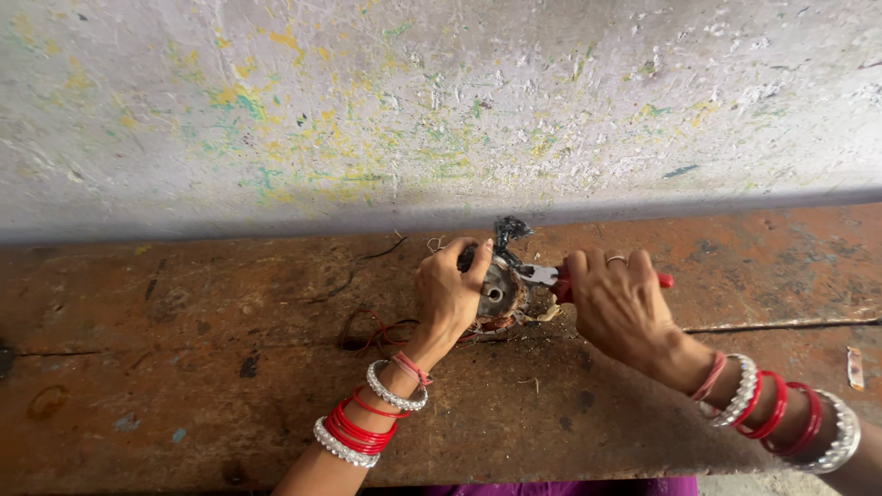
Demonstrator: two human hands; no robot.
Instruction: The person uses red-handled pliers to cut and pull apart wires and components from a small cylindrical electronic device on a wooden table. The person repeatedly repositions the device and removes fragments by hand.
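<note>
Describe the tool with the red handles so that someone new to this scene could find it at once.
Start at the long rusty brown bench under the paint-flecked wall. Near its middle two hands meet; the right hand grips the pliers while the left hand steadies a round metal part. The pliers are the only thing with red handles and silver jaws, which point left at that part.

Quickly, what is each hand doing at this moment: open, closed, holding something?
Left hand: closed on the round metal part.
Right hand: closed on the red-handled pliers, which grip that part.
</note>
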